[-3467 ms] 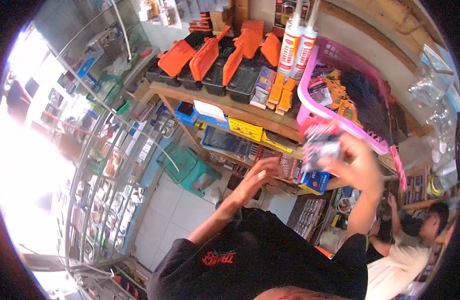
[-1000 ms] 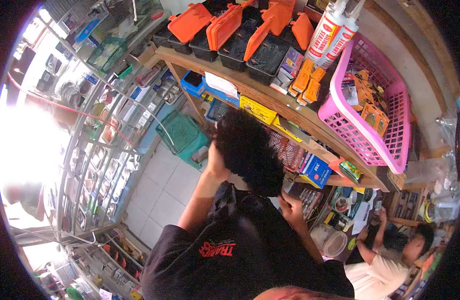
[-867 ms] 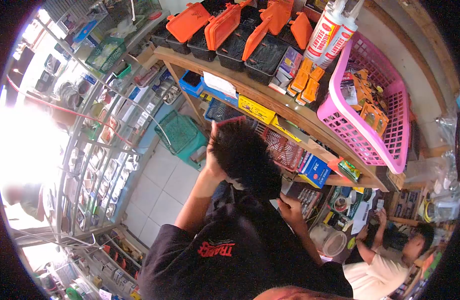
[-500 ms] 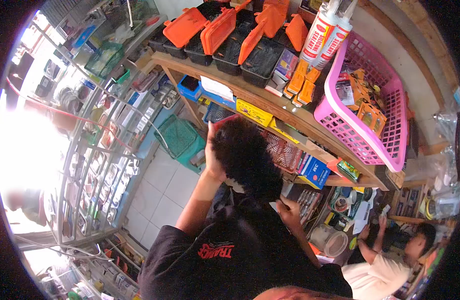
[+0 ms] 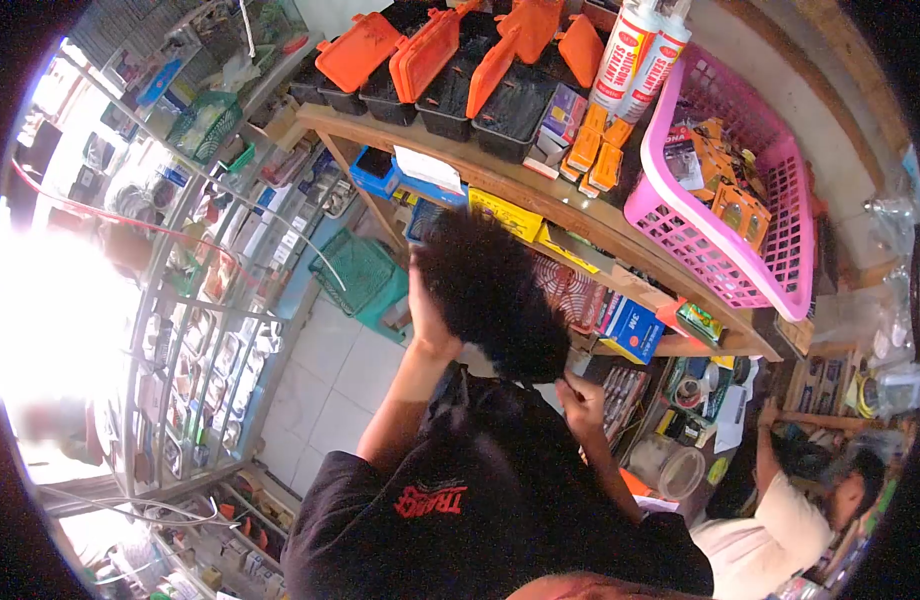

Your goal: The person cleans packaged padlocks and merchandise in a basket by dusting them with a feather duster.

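Observation:
My left hand (image 5: 430, 325) is raised against the left side of a dark, hair-like mass (image 5: 495, 300), apparently the top of a head. Its fingers are mostly hidden behind that mass. At the lower right of the hair, my right hand (image 5: 582, 405) is closed with its fingers curled. Whatever it may hold is too small and too hidden to name. A black shirt (image 5: 540, 500) with red lettering fills the lower middle. Just beyond the hair stands a wooden shelf (image 5: 570, 205), with a yellow box (image 5: 505, 213) and a blue 3M box (image 5: 632, 328) on its lower level.
Black bins with orange lids (image 5: 358, 52), silicone sealant tubes (image 5: 625, 60) and a pink basket (image 5: 710, 235) stand on top. A green stool (image 5: 358, 265) is on the floor. Display racks (image 5: 185, 330) line the left. A person in a light shirt (image 5: 765, 540) is at lower right.
The dark hair has shifted slightly, covering more of my left fingers. My right hand has turned slightly. The other person's arm now reaches farther up and away.

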Demonstrator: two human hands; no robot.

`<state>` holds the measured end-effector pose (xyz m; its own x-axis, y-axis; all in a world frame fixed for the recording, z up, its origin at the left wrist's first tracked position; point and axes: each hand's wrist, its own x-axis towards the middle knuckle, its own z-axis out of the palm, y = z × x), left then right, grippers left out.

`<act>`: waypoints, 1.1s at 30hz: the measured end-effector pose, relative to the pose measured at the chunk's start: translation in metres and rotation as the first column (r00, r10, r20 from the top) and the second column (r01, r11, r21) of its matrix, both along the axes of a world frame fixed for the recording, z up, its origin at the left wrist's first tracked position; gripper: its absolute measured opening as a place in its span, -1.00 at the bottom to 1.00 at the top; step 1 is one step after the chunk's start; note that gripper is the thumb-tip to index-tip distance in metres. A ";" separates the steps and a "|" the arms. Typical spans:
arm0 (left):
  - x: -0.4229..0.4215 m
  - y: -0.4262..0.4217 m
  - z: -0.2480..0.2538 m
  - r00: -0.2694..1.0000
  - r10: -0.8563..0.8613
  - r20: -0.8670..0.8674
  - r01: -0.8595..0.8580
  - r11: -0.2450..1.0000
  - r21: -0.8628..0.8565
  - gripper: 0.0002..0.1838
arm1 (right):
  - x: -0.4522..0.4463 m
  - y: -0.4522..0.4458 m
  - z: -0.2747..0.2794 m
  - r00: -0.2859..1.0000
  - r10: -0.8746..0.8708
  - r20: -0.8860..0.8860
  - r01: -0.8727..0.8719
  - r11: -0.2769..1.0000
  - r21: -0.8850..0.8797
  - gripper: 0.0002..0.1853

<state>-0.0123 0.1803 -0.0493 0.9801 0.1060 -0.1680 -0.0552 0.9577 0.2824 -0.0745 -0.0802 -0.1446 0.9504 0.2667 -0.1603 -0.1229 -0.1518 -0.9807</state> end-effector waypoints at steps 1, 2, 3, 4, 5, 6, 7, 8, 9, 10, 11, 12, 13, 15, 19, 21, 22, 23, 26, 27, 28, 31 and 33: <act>-0.001 -0.007 0.000 0.999 -0.011 -0.050 0.011 1.000 -0.001 -0.33 | -0.003 0.000 -0.022 0.986 -0.072 0.151 0.077 0.997 -0.027 -0.86; -0.001 -0.012 0.000 0.995 -0.021 -0.097 0.021 1.000 -0.002 -0.33 | -0.001 0.001 -0.014 0.984 -0.013 0.180 0.023 0.998 -0.055 -0.87; -0.003 -0.015 -0.003 0.997 0.013 -0.080 -0.007 0.997 0.071 -0.30 | 0.004 0.003 0.000 0.977 0.047 0.210 -0.030 0.996 -0.085 -0.87; 0.000 -0.015 -0.014 0.999 -0.004 0.034 0.001 0.997 0.075 -0.30 | 0.007 0.003 0.010 0.965 0.107 0.237 -0.081 0.990 -0.117 -0.88; 0.003 -0.013 -0.030 0.989 -0.020 0.148 0.008 0.997 0.079 -0.29 | 0.007 0.003 0.015 0.972 0.071 0.223 -0.050 0.994 -0.095 -0.88; 0.004 -0.013 -0.035 0.965 -0.033 0.259 0.012 0.996 0.083 -0.29 | 0.007 0.002 0.018 0.978 0.037 0.207 -0.022 0.997 -0.074 -0.87; 0.000 -0.004 -0.036 0.994 -0.020 0.104 0.015 0.998 0.053 -0.28 | 0.007 0.001 0.020 0.982 0.004 0.190 0.006 0.998 -0.054 -0.87; 0.001 -0.004 -0.024 0.998 -0.033 0.045 0.032 0.999 0.022 -0.29 | 0.007 -0.003 0.018 0.988 0.018 0.156 -0.003 0.995 -0.096 -0.85; 0.002 -0.004 -0.005 0.999 -0.045 -0.013 0.045 0.999 -0.011 -0.30 | 0.005 -0.008 0.014 0.992 0.032 0.120 -0.015 0.991 -0.136 -0.83; 0.002 -0.004 0.006 0.996 -0.060 -0.072 0.057 0.997 -0.043 -0.31 | 0.004 -0.010 0.011 0.996 0.044 0.084 -0.029 0.984 -0.175 -0.80; 0.002 -0.003 -0.017 1.000 0.023 -0.010 -0.023 0.999 0.030 -0.35 | 0.004 -0.009 0.012 0.988 0.064 0.139 -0.040 0.984 -0.174 -0.80; 0.001 -0.003 -0.024 0.999 0.039 -0.005 -0.039 0.999 0.035 -0.36 | 0.005 -0.008 0.014 0.978 0.082 0.193 -0.048 0.984 -0.173 -0.80; 0.000 -0.002 -0.028 0.999 0.052 0.000 -0.052 0.998 0.038 -0.38 | 0.004 -0.007 0.017 0.964 0.097 0.247 -0.055 0.983 -0.173 -0.80; 0.003 -0.006 -0.001 0.997 0.081 0.010 -0.081 0.997 0.009 -0.41 | 0.005 0.003 0.028 0.969 0.028 0.246 0.002 0.993 -0.122 -0.80; 0.000 -0.012 -0.024 0.969 -0.008 0.246 -0.028 0.990 0.140 -0.40 | 0.000 0.001 0.015 0.970 0.088 0.227 -0.060 0.990 -0.126 -0.78; 0.001 -0.003 -0.029 0.994 0.013 0.107 -0.017 0.999 0.033 -0.38 | 0.003 -0.003 0.013 0.993 0.057 0.101 -0.044 0.992 -0.121 -0.76; 0.002 0.000 -0.029 0.999 0.018 0.036 -0.017 1.000 -0.023 -0.38 | 0.004 -0.004 0.013 0.998 0.041 0.037 -0.036 0.992 -0.120 -0.76; 0.004 -0.007 0.001 0.998 0.054 0.043 -0.051 0.997 -0.052 -0.36 | 0.003 -0.004 0.010 0.992 0.071 0.101 -0.059 0.992 -0.115 -0.75; 0.005 -0.003 -0.025 0.950 -0.232 0.207 0.207 0.969 0.135 -0.30 | 0.003 0.000 0.007 0.972 0.124 0.199 -0.108 0.990 -0.090 -0.75; 0.012 0.000 -0.032 0.973 -0.212 0.089 0.188 0.956 0.226 -0.31 | 0.004 0.000 0.009 0.978 0.122 0.168 -0.110 0.991 -0.075 -0.75; 0.012 -0.001 -0.038 0.977 -0.187 0.106 0.164 0.967 0.193 -0.30 | 0.004 0.000 0.011 0.984 0.119 0.136 -0.111 0.992 -0.062 -0.75; 0.009 -0.009 -0.028 0.983 -0.095 0.158 0.073 0.988 0.138 -0.26 | 0.000 0.002 0.005 0.988 0.125 0.088 -0.113 0.984 -0.134 -0.77; 0.008 -0.012 -0.023 0.972 -0.048 0.229 0.017 0.991 0.135 -0.20 | -0.002 -0.001 -0.009 0.972 0.228 -0.053 -0.232 0.970 -0.073 -0.78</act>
<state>-0.0038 0.1682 -0.0718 0.9938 0.0799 0.0771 -0.1038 0.9154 0.3890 -0.0769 -0.0817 -0.1538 0.8566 0.4624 -0.2292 -0.1178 -0.2572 -0.9591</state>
